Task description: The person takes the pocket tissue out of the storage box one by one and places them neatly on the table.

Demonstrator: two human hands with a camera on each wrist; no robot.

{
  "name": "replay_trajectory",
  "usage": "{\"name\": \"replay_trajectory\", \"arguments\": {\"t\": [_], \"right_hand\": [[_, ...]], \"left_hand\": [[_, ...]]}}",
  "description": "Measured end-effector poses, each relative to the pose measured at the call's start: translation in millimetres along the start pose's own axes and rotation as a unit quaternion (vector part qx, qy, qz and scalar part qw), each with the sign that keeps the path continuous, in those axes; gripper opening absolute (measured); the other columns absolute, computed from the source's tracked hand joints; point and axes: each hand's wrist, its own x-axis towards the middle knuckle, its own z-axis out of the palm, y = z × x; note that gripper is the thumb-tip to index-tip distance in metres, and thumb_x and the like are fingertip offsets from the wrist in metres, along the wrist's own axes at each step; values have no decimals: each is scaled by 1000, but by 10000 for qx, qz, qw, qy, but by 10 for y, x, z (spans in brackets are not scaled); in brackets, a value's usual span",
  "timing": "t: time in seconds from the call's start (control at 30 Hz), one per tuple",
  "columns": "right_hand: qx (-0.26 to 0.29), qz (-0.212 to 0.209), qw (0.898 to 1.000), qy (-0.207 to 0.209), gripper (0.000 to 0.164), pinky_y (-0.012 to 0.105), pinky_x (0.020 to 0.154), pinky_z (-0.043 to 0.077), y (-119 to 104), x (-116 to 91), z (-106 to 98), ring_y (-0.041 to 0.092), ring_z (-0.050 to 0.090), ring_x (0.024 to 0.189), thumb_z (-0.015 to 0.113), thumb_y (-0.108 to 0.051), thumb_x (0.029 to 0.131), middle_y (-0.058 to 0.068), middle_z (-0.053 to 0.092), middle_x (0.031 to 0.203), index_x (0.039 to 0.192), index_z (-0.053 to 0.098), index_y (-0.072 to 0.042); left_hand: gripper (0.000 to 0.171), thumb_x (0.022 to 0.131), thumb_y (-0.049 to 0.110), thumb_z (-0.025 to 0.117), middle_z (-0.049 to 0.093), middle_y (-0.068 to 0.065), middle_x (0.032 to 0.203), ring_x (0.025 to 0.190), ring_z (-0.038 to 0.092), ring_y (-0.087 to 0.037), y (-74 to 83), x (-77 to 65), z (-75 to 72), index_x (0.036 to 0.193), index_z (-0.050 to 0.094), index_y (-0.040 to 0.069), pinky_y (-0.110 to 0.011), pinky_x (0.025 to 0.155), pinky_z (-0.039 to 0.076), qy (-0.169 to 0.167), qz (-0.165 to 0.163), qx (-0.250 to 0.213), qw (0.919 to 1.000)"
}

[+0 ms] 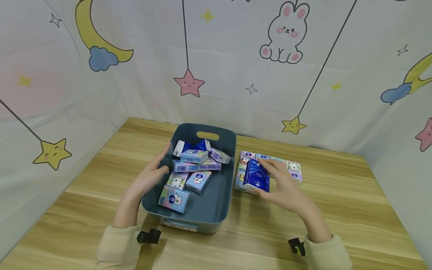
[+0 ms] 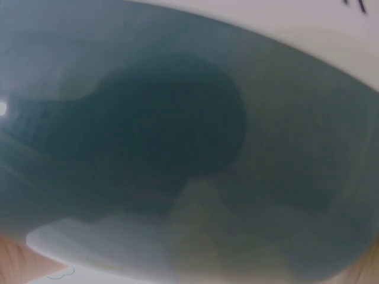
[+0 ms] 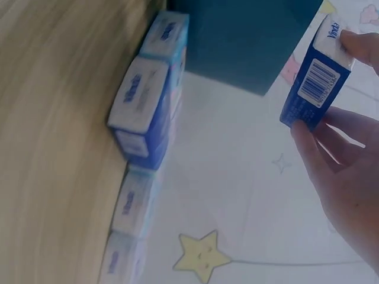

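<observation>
In the head view, a blue-grey plastic bin (image 1: pixel 216 202) holds several small tissue packs (image 1: pixel 173 198) in cartoon and dark blue wrappers. My left hand (image 1: pixel 146 182) is at the bin's left wall, thumb over the rim and straight fingers along its outside. In the left wrist view the bin wall (image 2: pixel 177 118) fills most of the picture, and the hand is hidden. My right hand (image 1: pixel 285 189) pinches a dark blue tissue pack (image 3: pixel 317 80) between thumb and fingers. It is held up over the packs on the table, one of them also dark blue (image 3: pixel 142 106) in the right wrist view.
Right of the bin, cartoon tissue packs (image 1: pixel 294 172) lie grouped on the wood-grain table (image 1: pixel 337 210). White fabric (image 1: pixel 236 48) printed with stars, moons and a rabbit hangs behind and at both sides. The bin has a cut-out handle at its far end.
</observation>
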Motion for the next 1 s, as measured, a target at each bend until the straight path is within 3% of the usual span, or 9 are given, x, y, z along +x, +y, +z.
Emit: {"name": "replay_trajectory", "arguments": {"t": [0.17,0.43,0.57,1.0], "right_hand": [[-52,134,9999,21,79,50,93,51,182,-83,-34,31,48,122,80,-22,76,16,46,138,144,43,-5],[-190,874,9952,-399,81,63,100,41,443,-204,-86,44,40,130,76,-20,78,24,38,145,147,37,-3],[-338,885,9945,-443,80,60,98,45,557,-239,-83,42,46,124,75,-18,78,24,42,140,146,37,0],[-1035,697,9900,-662,80,61,104,37,778,-245,-37,44,40,127,75,-18,73,29,45,137,141,40,6]], "left_hand": [[74,94,4,36,-5,-3,164,149,-8,-36,-14,-3,-3,155,1,26,-68,114,1,6,5,16,10000],[74,94,3,36,-5,-3,164,150,-7,-35,-44,15,5,155,1,26,-66,115,1,43,32,17,10000],[75,93,2,36,-5,-4,164,150,-8,-36,-39,11,1,156,1,25,-66,115,1,39,91,3,10000],[75,93,2,36,-4,-6,164,150,-7,-35,-29,9,6,156,2,22,-66,115,2,56,110,-23,9999]]}}
